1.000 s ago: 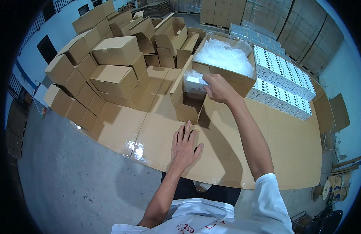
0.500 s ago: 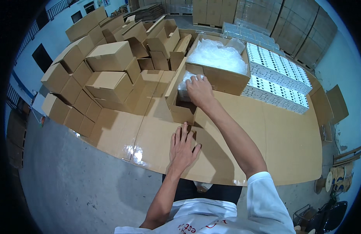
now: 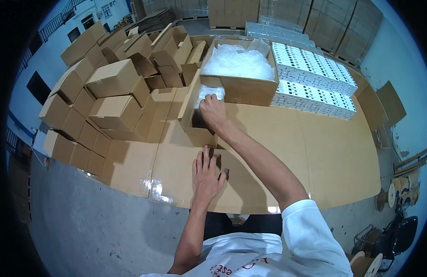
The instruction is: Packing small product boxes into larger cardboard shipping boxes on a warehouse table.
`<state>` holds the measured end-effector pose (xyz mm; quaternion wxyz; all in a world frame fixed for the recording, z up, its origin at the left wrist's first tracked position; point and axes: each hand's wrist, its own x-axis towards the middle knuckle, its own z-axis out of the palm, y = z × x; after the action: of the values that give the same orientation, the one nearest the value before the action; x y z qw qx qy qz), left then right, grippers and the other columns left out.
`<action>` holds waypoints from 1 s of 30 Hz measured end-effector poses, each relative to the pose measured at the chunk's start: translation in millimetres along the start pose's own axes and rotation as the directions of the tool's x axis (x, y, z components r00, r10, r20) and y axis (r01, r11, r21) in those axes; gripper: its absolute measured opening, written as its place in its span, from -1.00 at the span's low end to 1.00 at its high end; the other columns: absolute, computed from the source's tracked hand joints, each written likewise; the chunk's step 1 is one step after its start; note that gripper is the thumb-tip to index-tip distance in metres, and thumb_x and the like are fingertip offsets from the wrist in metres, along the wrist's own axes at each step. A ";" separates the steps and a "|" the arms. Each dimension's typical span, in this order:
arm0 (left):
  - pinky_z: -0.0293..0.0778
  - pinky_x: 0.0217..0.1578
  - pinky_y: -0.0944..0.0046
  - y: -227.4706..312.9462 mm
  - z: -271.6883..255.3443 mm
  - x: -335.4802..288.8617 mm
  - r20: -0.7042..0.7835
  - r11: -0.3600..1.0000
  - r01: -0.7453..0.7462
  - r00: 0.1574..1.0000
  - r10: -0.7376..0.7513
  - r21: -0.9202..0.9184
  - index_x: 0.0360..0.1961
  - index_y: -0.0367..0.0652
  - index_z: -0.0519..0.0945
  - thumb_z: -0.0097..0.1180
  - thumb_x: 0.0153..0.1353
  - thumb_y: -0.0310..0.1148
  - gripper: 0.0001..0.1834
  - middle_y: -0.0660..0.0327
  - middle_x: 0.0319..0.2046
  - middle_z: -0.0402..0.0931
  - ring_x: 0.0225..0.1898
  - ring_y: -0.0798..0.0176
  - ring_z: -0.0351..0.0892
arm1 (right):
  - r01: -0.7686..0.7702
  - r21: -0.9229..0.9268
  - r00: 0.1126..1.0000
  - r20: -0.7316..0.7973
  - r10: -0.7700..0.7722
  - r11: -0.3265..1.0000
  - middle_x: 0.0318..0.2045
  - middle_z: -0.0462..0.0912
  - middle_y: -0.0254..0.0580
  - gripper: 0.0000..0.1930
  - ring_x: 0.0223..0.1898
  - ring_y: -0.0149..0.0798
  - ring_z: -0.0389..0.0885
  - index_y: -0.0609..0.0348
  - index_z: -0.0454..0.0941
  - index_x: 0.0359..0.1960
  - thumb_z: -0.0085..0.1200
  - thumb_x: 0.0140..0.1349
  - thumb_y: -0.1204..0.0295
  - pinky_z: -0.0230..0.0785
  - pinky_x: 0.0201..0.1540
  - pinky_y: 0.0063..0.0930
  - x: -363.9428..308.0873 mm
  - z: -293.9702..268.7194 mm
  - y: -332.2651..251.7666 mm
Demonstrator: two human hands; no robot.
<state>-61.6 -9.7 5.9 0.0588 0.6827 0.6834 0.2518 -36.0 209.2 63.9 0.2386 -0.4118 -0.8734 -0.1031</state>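
A narrow, open cardboard box (image 3: 202,137) lies lengthwise on the cardboard-covered table, holding clear plastic wrapping (image 3: 210,91) toward its far end. My right hand (image 3: 212,112) reaches over the box's right side, its fingers curled down against the near edge of that wrapping. The fingertips are partly hidden, so how firmly they grip cannot be seen. My left hand (image 3: 207,177) rests on the table, palm down with fingers stretched out. Its longest fingertip meets the near end of the box. Just beyond, a larger open carton (image 3: 250,91) is heaped with clear plastic bags (image 3: 239,63).
Closed and open brown boxes (image 3: 115,113) are stacked at the left. White blocks with rows of dark holes (image 3: 315,99) form two tiers at the right. An open carton flap (image 3: 391,105) sticks out at the table's right end. A black chair (image 3: 402,235) stands at lower right.
The whole view has shifted, moving the table's contents leftward in the picture. Relative to the box, my right hand has come slightly nearer and left, its fingers more curled. My left hand keeps its place.
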 end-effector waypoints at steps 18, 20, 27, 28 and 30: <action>0.23 0.32 -0.19 181.3 56.1 53.9 0.215 0.936 -0.352 0.915 0.341 0.010 0.13 -0.29 0.53 0.19 0.31 -0.25 -0.55 -0.06 0.23 0.43 0.31 -0.15 0.35 | -0.314 0.407 0.943 0.027 0.332 0.858 0.10 0.55 0.11 -0.64 0.16 0.14 0.49 0.25 0.57 -0.03 0.21 0.16 0.36 0.31 0.26 0.01 -337.5 -171.2 270.7; 0.23 0.31 -0.21 201.9 65.8 57.4 0.171 0.932 -0.361 0.917 0.362 -0.036 0.12 -0.26 0.52 0.18 0.26 -0.31 -0.56 -0.10 0.25 0.41 0.31 -0.23 0.32 | -0.393 0.330 0.892 -0.091 0.444 0.858 0.12 0.55 0.13 -0.62 0.16 0.18 0.50 0.23 0.56 0.03 0.20 0.18 0.38 0.34 0.25 0.00 -331.1 -172.2 366.2; 0.28 0.28 -0.21 245.8 88.0 68.8 0.209 0.931 -0.362 0.907 0.365 -0.057 0.25 -0.22 0.44 0.14 0.28 -0.39 -0.50 -0.19 0.28 0.36 0.33 -0.39 0.24 | -0.583 -0.098 0.775 -0.368 0.515 0.807 0.21 0.48 0.02 -0.40 0.20 0.12 0.44 0.14 0.38 0.27 0.06 0.11 0.61 0.34 0.26 -0.10 -237.6 -208.2 733.9; 0.28 0.28 -0.21 247.7 97.1 65.5 0.207 0.931 -0.360 0.909 0.363 -0.050 0.25 -0.22 0.44 0.14 0.28 -0.39 -0.50 -0.19 0.28 0.36 0.33 -0.39 0.24 | -0.580 -0.091 0.774 -0.370 0.513 0.809 0.21 0.48 0.02 -0.40 0.20 0.12 0.44 0.14 0.38 0.27 0.06 0.11 0.61 0.34 0.26 -0.10 -221.5 -206.6 767.2; 0.22 0.30 -0.24 255.4 109.3 71.7 0.188 0.948 -0.128 0.964 0.188 -0.293 0.29 -0.20 0.41 0.13 0.31 -0.33 -0.47 -0.17 0.29 0.37 0.35 -0.41 0.22 | -0.504 -0.174 0.840 -0.326 0.433 0.846 0.22 0.48 -0.04 -0.37 0.20 0.10 0.44 0.12 0.38 0.29 0.00 0.09 0.67 0.33 0.27 -0.11 -191.9 -202.7 812.4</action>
<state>211.2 73.1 38.6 0.2067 0.7434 0.5738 0.2745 760.6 523.9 129.7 0.3205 -0.6228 -0.6829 -0.2076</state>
